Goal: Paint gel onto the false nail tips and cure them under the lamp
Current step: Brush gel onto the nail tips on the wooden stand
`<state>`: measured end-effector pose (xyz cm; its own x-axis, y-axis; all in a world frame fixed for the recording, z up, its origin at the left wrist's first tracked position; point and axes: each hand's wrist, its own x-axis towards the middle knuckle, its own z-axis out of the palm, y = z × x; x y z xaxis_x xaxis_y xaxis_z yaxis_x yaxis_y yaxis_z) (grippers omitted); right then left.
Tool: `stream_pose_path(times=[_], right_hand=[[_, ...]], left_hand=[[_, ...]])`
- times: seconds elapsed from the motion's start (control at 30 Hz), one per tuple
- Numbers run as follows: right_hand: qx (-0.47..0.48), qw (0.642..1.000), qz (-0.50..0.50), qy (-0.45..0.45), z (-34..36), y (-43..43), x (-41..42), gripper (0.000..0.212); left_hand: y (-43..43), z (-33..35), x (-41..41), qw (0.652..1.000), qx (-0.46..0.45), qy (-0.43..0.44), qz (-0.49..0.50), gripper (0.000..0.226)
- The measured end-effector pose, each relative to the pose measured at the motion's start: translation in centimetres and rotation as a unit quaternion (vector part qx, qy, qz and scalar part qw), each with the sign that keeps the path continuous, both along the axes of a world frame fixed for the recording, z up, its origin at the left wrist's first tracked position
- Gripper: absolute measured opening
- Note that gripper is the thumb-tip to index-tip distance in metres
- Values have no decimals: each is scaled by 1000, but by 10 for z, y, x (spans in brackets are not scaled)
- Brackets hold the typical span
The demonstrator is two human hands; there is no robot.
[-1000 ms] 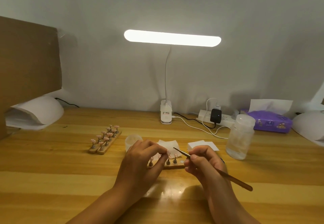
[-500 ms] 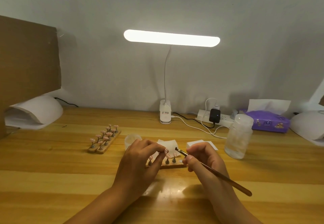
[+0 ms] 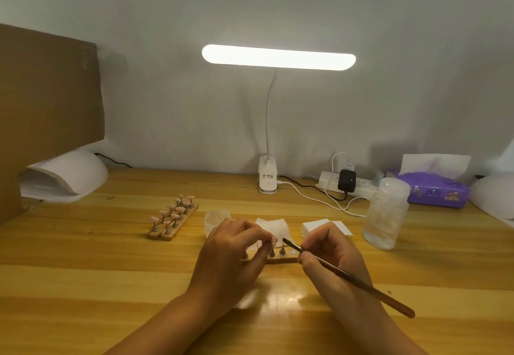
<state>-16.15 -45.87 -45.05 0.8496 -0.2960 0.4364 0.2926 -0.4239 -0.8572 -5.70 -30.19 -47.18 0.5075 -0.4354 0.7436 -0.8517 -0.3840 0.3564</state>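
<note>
My left hand (image 3: 232, 251) pinches a pink false nail tip (image 3: 274, 240) on its small stand, held just above a wooden holder strip (image 3: 278, 257) with a few more stands. My right hand (image 3: 331, 257) grips a thin brown brush (image 3: 347, 274), its dark bristle end almost touching that nail tip. A second wooden holder (image 3: 172, 220) with several pink nail tips stands to the left. A white curing lamp (image 3: 65, 178) sits at the far left, and part of another white curing lamp (image 3: 493, 194) shows at the right edge.
A lit desk lamp (image 3: 278, 57) clips at the back centre, with a power strip (image 3: 347, 183) and cables beside it. A clear jar (image 3: 386, 217), a purple tissue pack (image 3: 429, 190), white pads (image 3: 311, 226) and a small translucent cup (image 3: 212, 220) surround my hands. Cardboard (image 3: 47, 104) stands left.
The brush tip has edged closer to the nail tip that my left hand holds. Both hands stay in nearly the same place.
</note>
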Motion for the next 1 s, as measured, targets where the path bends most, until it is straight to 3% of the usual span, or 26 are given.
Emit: stream_pose_path(times=[0.33,0.43,0.6,0.73,1.0], right_hand=[[-78,997,18,3,-3,0,1,19],[-78,996,-24,-38,-5,-2,1,23],[-142,984,-70,-80,-5,-6,4,8],[-244,965,-73,-68,-14,2,8,30],[-266,955,-104,-76,-19,1,11,47]], left_hand=[[0,0,1,1000,1,-10,-3,13],[0,0,1,1000,-1,-6,1,14],[-2,0,-2,1000,9,-24,-4,13],[-1,3,-9,999,17,-28,-19,23],[-1,5,-13,999,17,-15,-30,26]])
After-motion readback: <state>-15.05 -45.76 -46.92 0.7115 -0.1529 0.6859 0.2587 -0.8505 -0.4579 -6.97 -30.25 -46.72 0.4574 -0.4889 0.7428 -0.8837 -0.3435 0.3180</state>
